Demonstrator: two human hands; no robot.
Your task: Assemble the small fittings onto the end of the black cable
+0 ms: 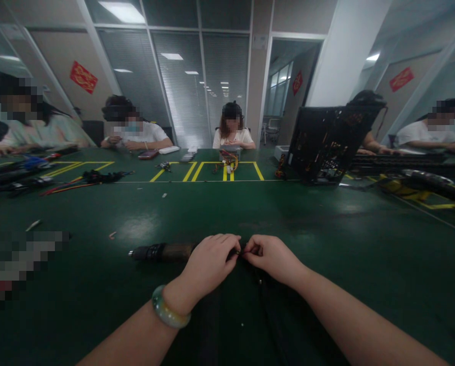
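Note:
A dark electric screwdriver (170,252) lies on the green table, its metal tip pointing left. My left hand (212,259), with a jade-like bangle on the wrist, covers the tool's right end. Its thumb and fingers are pinched on something small and dark that I cannot make out. Close beside it, my right hand (269,256) is closed too, with thumb and fingertips pressed together near the left fingertips. What the right hand holds is too small and dark to name. A thin dark cord-like strip (261,284) with a small shiny spot runs below the hands.
Small scraps (113,235) lie to the left on the green table (196,203). Cable bundles (101,176) sit at the far left. Across the table stands a black computer case (326,145); a power supply with coloured wires (229,158) is near a seated person. Other people sit along the far side.

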